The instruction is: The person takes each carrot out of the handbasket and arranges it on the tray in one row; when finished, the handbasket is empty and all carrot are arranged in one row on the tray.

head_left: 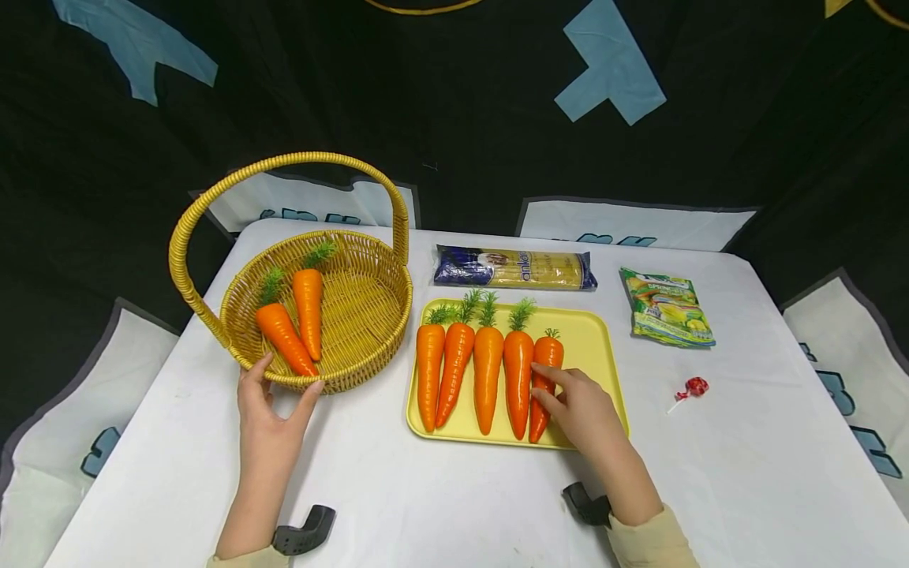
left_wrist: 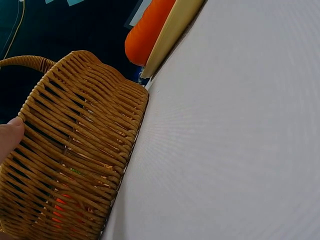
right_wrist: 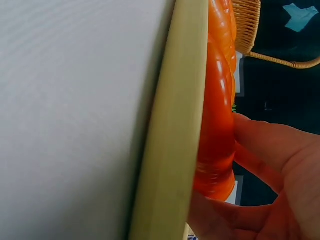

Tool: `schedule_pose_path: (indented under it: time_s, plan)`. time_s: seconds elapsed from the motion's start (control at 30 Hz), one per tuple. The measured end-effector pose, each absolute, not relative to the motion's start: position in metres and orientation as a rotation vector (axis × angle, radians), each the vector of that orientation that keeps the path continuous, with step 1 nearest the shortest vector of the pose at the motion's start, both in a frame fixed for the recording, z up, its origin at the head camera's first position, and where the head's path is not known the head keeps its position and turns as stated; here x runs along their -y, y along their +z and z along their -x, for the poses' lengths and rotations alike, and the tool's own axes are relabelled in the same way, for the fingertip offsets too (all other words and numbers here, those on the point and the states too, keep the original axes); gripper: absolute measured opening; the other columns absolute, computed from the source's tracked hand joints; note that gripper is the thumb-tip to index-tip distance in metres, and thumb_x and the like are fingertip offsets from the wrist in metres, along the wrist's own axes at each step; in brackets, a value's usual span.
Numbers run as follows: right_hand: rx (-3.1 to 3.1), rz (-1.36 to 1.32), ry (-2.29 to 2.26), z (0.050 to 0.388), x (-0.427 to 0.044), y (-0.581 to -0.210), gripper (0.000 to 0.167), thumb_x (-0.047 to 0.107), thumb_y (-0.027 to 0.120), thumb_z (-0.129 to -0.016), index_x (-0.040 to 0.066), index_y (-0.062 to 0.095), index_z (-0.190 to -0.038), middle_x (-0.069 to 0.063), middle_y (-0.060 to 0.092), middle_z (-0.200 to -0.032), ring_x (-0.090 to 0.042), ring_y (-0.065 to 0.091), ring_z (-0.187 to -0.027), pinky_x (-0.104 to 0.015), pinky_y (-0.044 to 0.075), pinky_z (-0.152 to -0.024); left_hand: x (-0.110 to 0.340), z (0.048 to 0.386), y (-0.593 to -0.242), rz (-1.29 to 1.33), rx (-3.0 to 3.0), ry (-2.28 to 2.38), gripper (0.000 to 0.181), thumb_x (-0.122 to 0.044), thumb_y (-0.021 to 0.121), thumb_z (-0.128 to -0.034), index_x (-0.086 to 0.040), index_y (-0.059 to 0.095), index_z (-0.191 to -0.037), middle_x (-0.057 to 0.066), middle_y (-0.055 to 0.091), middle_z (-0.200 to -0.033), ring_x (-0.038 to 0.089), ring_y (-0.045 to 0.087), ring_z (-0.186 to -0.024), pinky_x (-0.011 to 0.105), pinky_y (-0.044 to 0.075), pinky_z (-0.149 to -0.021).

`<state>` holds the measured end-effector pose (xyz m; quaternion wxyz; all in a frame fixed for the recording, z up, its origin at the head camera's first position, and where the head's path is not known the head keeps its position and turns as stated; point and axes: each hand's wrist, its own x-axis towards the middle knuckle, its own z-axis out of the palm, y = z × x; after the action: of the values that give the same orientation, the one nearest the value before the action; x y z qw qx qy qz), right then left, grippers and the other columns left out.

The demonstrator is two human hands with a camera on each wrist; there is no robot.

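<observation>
carrots [head_left: 488, 379]: orange, green tops [head_left: 521, 314] | tray [head_left: 585, 347]: pale yellow | basket [head_left: 358, 308]: golden-yellow weave | tablecloth [head_left: 454, 505]: white | backdrop [head_left: 461, 118]: black

Rightmost carrot [head_left: 549, 352] partly hidden by right grip [head_left: 582, 406].

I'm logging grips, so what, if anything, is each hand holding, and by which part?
The left hand holds the basket by its near rim; the right hand pinches the rightmost carrot around its middle.

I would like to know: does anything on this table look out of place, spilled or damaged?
Nothing seems spilled or damaged. Five carrots lie side by side on the yellow tray, two more in the wicker basket. Only the lollipop seems slightly stray: a small sweet lying alone on the tablecloth.
</observation>
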<state>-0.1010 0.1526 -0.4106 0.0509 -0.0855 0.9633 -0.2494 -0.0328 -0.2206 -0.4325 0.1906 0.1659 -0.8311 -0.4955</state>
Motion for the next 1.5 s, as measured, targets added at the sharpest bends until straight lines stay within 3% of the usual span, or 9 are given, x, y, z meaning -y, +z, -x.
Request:
schedule_pose_path:
  time_s: [0.33,0.5,0.8,1.07,1.5]
  plan:
    - [-3.001,0.265,-0.728,0.104,-0.157,-0.397,0.037,0.027,0.069,-0.091,0.016,0.066,-0.126,-0.01,0.066,-0.099,-0.02,0.056,-0.073,-0.038,0.05,-0.066,0.221,0.032,-0.432,-0.463,2.33,-1.397,0.081,-0.022,0.073,-0.0874,-0.008,0.023,-0.149,0.014,0.012,-0.156,0.035,0.022,-0.139,0.052,0.022,-0.112]
    - [-2.977,0.258,-0.797,0.108,-0.159,-0.388,0.035,0.023,0.067,-0.092,0.016,0.065,-0.126,-0.013,0.065,-0.112,-0.027,0.063,-0.086,-0.045,0.053,-0.076,0.222,0.033,-0.431,-0.467,2.338,-1.394,0.08,-0.024,0.073,-0.0877,-0.009,0.023,-0.149,0.013,0.013,-0.156,0.034,0.022,-0.139,0.052,0.023,-0.112]
    - [-2.698,0.239,-1.333,0.131,-0.146,-0.375,0.039,0.025,0.064,-0.094,0.023,0.06,-0.133,-0.013,0.061,-0.125,-0.028,0.061,-0.102,-0.041,0.055,-0.081,0.223,0.032,-0.429,-0.456,2.341,-1.383,0.082,-0.022,0.074,-0.0866,-0.008,0.023,-0.149,0.015,0.013,-0.155,0.035,0.023,-0.139,0.052,0.024,-0.112]
    - [-2.313,0.361,-1.666,0.158,-0.102,-0.366,0.041,0.025,0.063,-0.095,0.018,0.059,-0.135,-0.019,0.058,-0.128,-0.034,0.061,-0.107,-0.041,0.055,-0.083,0.224,0.032,-0.431,-0.467,2.335,-1.396,0.081,-0.022,0.074,-0.087,-0.008,0.023,-0.149,0.015,0.011,-0.156,0.034,0.022,-0.139,0.052,0.023,-0.112]
    - [-1.919,0.542,-1.841,0.187,0.002,-0.362,0.042,0.018,0.063,-0.095,0.017,0.056,-0.137,-0.018,0.062,-0.119,-0.038,0.06,-0.104,-0.036,0.056,-0.081,0.221,0.032,-0.432,-0.475,2.339,-1.4,0.081,-0.022,0.074,-0.0871,-0.007,0.023,-0.149,0.016,0.013,-0.155,0.035,0.022,-0.139,0.052,0.023,-0.112]
